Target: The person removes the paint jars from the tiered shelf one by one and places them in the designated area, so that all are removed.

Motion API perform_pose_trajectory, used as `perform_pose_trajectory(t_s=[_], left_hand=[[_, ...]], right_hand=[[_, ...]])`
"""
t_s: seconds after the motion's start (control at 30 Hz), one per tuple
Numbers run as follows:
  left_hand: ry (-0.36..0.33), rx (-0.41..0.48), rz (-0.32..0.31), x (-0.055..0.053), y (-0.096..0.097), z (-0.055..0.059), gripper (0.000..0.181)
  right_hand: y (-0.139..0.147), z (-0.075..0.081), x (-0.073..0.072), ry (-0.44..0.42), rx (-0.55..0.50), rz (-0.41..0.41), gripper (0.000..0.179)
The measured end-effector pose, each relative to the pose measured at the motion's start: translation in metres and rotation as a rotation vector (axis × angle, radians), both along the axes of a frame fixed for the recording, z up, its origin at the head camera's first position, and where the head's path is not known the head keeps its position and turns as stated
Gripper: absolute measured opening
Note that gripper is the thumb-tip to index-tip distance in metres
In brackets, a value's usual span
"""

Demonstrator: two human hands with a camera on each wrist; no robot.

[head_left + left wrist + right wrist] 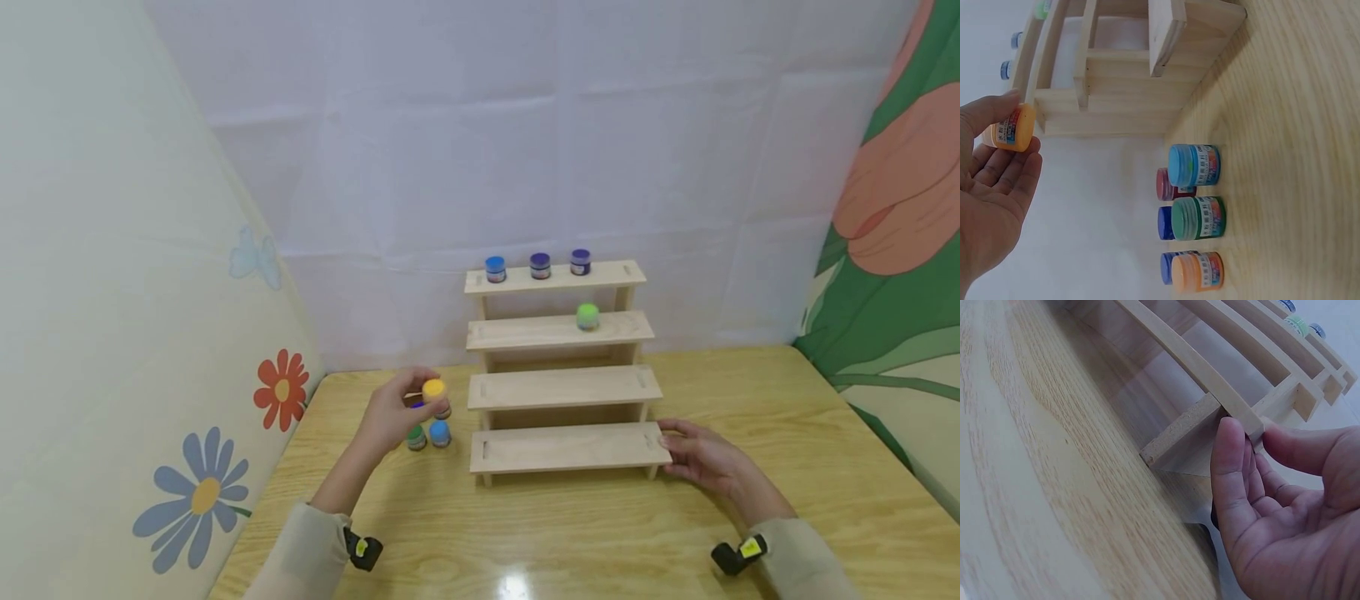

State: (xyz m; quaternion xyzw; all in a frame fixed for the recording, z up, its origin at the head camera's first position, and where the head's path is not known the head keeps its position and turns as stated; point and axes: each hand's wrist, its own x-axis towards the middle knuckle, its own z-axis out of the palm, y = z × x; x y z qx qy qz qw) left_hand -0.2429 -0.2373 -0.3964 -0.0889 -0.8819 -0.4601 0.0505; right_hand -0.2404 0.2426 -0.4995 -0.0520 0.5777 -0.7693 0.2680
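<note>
My left hand pinches a yellow-orange paint jar between thumb and fingers, held up above the table. Below it stands a group of paint jars: light blue, green, orange, a red one and two dark blue ones partly hidden behind. To the right is a four-step wooden display rack. At its lowest step, my right hand grips the right end of the board, thumb on top and fingers beneath.
On the rack's top step are a blue jar and two purple jars. A light green jar sits toward the right of the step below. Behind the wooden table hangs a white cloth; painted panels flank both sides.
</note>
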Motion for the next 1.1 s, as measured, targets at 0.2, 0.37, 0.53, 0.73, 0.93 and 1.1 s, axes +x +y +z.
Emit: perform_pose_trajectory(t_s=[0.2,0.37,0.53,0.73,0.93,1.1], left_hand=[[-0.01,-0.027,0.0,0.006,-0.007,-0.009,0.041],[-0.034,-0.024,0.018,0.01,-0.011,-0.016,0.041],[-0.065,-0.021,0.047,0.012,-0.012,-0.022,0.041],[-0.073,-0.023,0.054,0.016,-0.012,-0.031,0.041],[-0.081,-0.027,0.054,0.02,-0.014,-0.044,0.04],[-0.093,-0.031,0.07,0.023,-0.016,-0.057,0.04]], right_hand=[[0.001,-0.001,0.0,0.001,-0.002,0.003,0.023],[0.001,-0.002,0.0,0.005,0.001,0.006,0.024],[0.001,-0.002,0.0,-0.004,0.012,-0.006,0.024],[0.002,-0.002,-0.001,-0.005,0.012,-0.01,0.025],[0.002,-0.003,-0.001,-0.005,0.014,-0.014,0.03],[0.001,-0.002,-0.001,-0.005,0.018,-0.023,0.031]])
